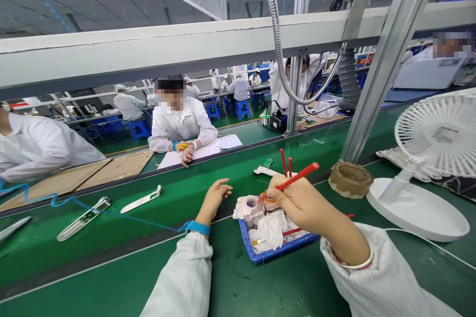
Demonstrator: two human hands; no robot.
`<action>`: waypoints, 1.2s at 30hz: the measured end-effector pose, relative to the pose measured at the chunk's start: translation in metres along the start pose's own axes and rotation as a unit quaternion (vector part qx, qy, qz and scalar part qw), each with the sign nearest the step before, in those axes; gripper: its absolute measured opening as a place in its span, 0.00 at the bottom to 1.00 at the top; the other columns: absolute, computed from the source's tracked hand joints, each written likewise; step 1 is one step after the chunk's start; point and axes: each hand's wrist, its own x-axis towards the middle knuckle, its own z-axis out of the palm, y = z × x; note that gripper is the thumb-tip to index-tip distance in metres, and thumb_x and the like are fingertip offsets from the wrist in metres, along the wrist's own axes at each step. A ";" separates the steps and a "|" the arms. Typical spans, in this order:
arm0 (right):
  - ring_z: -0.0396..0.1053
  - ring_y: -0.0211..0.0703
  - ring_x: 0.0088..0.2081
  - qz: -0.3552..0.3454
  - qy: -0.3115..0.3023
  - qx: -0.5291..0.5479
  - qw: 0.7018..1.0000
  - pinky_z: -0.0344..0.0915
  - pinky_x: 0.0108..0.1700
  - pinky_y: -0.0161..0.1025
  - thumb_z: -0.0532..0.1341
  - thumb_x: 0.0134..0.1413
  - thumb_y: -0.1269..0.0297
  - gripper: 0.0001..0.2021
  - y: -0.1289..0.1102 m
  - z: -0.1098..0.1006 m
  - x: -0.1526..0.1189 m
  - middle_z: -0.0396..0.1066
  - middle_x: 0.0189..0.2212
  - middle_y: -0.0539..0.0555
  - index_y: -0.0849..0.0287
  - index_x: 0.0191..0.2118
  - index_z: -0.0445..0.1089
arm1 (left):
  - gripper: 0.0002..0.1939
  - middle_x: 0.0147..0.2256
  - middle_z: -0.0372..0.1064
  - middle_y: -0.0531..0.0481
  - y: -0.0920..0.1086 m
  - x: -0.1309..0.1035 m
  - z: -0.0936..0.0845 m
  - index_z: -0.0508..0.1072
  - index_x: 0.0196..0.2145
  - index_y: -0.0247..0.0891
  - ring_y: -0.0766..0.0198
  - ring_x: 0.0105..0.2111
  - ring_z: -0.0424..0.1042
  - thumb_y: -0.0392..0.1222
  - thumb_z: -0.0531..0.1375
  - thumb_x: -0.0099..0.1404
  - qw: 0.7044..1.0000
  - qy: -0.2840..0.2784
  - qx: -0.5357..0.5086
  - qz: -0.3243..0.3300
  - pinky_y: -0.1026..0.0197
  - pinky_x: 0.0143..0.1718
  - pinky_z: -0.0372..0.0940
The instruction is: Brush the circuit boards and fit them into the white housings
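Observation:
My right hand [297,203] is closed around a slim red-handled brush [299,176], slanting with its lower end down at a small container wrapped in white tissue [247,205]. That container sits in a blue tray [266,257]. Crumpled white tissue [271,230] and another red-handled brush [292,232] lie in the same tray. Two more red sticks [283,162] rise behind my right hand; their lower ends are hidden. My left hand [214,202], with a blue wrist strap, hovers by the tray's left side, fingers apart and holding nothing.
On the green belt lie white plastic housings [141,199] and a piece with a green circuit board [267,163]. A tape roll [350,179] and a white fan [420,208] stand right. A blue coiled cord [122,215] crosses left. Across the belt sits a co-worker [182,124].

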 end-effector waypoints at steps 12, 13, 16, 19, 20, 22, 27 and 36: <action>0.55 0.29 0.19 0.043 0.167 0.115 0.978 0.51 0.17 0.29 0.50 0.62 0.62 0.12 -0.001 -0.037 -0.024 0.58 0.19 0.47 0.56 0.29 0.66 | 0.16 0.32 0.68 0.50 0.018 0.087 0.095 0.65 0.46 0.33 0.70 0.24 0.67 0.47 0.52 0.65 0.962 -0.200 0.153 -0.102 0.64 0.24 0.65; 0.56 0.29 0.19 0.033 0.164 0.115 0.979 0.51 0.17 0.28 0.50 0.62 0.62 0.12 0.000 -0.036 -0.022 0.59 0.19 0.47 0.55 0.29 0.66 | 0.15 0.33 0.68 0.49 0.015 0.090 0.097 0.66 0.45 0.33 0.69 0.25 0.68 0.46 0.53 0.65 0.958 -0.203 0.174 -0.104 0.63 0.26 0.66; 0.57 0.29 0.21 0.005 0.149 0.100 0.984 0.53 0.18 0.27 0.50 0.62 0.64 0.11 0.003 -0.035 -0.017 0.59 0.19 0.46 0.54 0.32 0.67 | 0.13 0.35 0.68 0.48 0.007 0.094 0.088 0.68 0.42 0.33 0.66 0.30 0.69 0.45 0.55 0.64 0.954 -0.182 0.219 -0.093 0.59 0.31 0.67; 0.58 0.29 0.21 0.000 0.155 0.092 0.984 0.53 0.19 0.27 0.50 0.62 0.65 0.10 0.003 -0.036 -0.018 0.59 0.19 0.46 0.54 0.32 0.67 | 0.11 0.38 0.68 0.47 0.006 0.096 0.067 0.69 0.39 0.33 0.63 0.36 0.69 0.43 0.56 0.63 0.964 -0.116 0.231 -0.057 0.56 0.37 0.66; 0.58 0.29 0.21 0.003 0.163 0.094 0.982 0.53 0.18 0.28 0.50 0.62 0.65 0.10 0.003 -0.036 -0.019 0.59 0.19 0.46 0.54 0.32 0.67 | 0.10 0.39 0.68 0.47 0.007 0.097 0.059 0.69 0.38 0.33 0.62 0.37 0.69 0.42 0.57 0.62 0.969 -0.086 0.227 -0.041 0.55 0.38 0.66; 0.57 0.29 0.19 0.010 0.177 0.102 0.979 0.53 0.18 0.28 0.50 0.62 0.65 0.11 0.003 -0.037 -0.020 0.60 0.20 0.46 0.55 0.31 0.67 | 0.09 0.38 0.68 0.48 0.008 0.096 0.044 0.70 0.39 0.34 0.62 0.37 0.68 0.38 0.59 0.59 0.978 -0.026 0.207 -0.010 0.56 0.39 0.64; 0.57 0.30 0.18 0.017 0.198 0.103 0.975 0.58 0.23 0.32 0.50 0.62 0.63 0.12 0.010 -0.039 -0.021 0.60 0.19 0.46 0.56 0.29 0.67 | 0.27 0.30 0.67 0.54 0.013 0.086 0.014 0.62 0.51 0.40 0.67 0.27 0.68 0.35 0.62 0.53 0.992 0.082 0.086 0.040 0.65 0.31 0.60; 0.58 0.32 0.17 0.002 0.232 0.206 0.951 0.54 0.14 0.29 0.52 0.60 0.63 0.09 0.012 -0.035 -0.023 0.62 0.21 0.49 0.55 0.34 0.68 | 0.12 0.25 0.67 0.53 0.045 0.013 -0.028 0.69 0.31 0.35 0.66 0.27 0.69 0.40 0.64 0.49 0.980 0.075 -0.178 0.044 0.62 0.32 0.67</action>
